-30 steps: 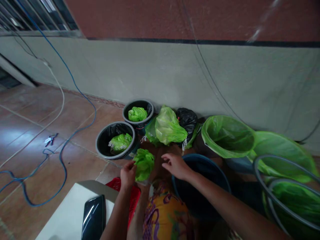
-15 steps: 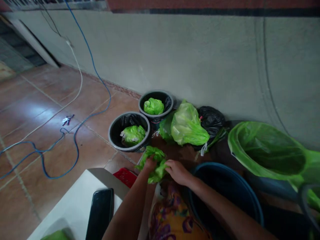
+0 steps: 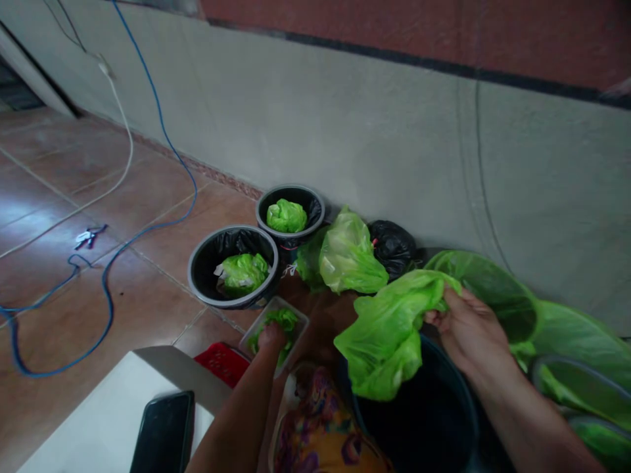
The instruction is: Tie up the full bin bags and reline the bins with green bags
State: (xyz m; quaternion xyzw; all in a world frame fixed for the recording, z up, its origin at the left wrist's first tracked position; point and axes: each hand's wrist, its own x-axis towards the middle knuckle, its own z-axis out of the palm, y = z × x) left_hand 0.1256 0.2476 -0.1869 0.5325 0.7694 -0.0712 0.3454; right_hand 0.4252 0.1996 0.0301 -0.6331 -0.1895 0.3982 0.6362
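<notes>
My right hand (image 3: 466,318) pinches the gathered top of a thin green plastic bag (image 3: 387,338), which hangs loosely over a dark blue bucket (image 3: 466,410). Down and to the left, my left hand (image 3: 271,338) is inside a clear plastic container (image 3: 300,326). Its fingers are curled into the crumpled green plastic bags (image 3: 283,318) lying there, and the fingertips are hidden. A red perforated piece (image 3: 223,363) lies beside the container.
Two black-lined bins (image 3: 197,292) (image 3: 318,197) each hold a green bundle. Filled green (image 3: 348,253) and black bags (image 3: 394,246) lean near the wall. A green-lined bin (image 3: 537,309) stands right. A phone (image 3: 165,430) rests on a white surface (image 3: 93,414). Blue cable (image 3: 106,282) and keys (image 3: 90,236) lie on the floor.
My hands have parted: the right has carried a green plastic bag up and right over the bucket, and it hangs spread out. The left has dropped into the container, now uncovered. The view has shifted.
</notes>
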